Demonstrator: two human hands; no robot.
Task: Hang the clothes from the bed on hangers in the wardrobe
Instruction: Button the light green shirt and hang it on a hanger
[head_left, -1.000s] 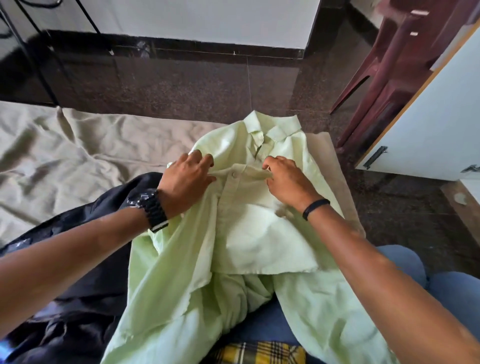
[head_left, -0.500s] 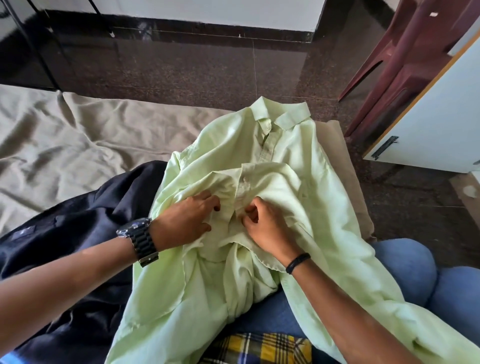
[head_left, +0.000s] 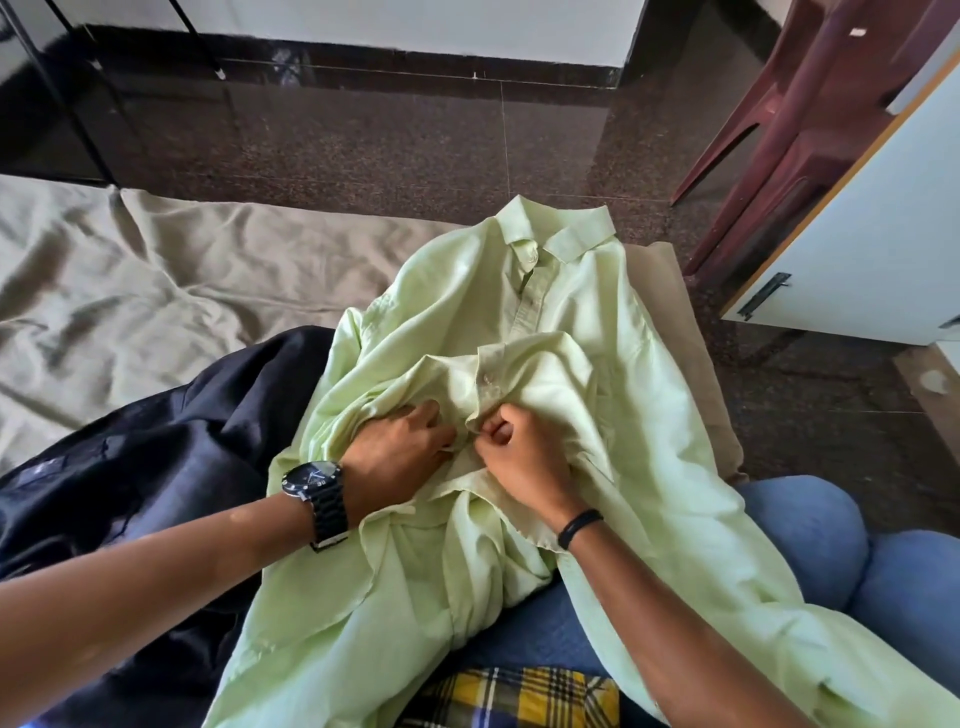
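Pale-green cotton shirt (head_left: 561, 322) lies collar-away, placket lengthwise toward the person; left hand (head_left: 400, 452) and right hand (head_left: 519, 457) pinch it mid-front.

You have a pale lime-green button-up cotton shirt (head_left: 545, 322) in front of you, plain with no print, its small round buttons a matching pale tone. To its left lies a black, slightly glossy garment (head_left: 156, 467), also plain. Both lie on a beige, crinkled bed sheet (head_left: 156, 280) in one flat colour. At the bottom edge a yellow, navy and white checked cloth (head_left: 519, 696) shows, against plain blue denim trousers (head_left: 810, 525). Your wrists carry a black metal-link wristwatch (head_left: 319, 501) and a thin black band (head_left: 579, 527). The polished stone floor (head_left: 415, 135) is dark brown with fine speckles.
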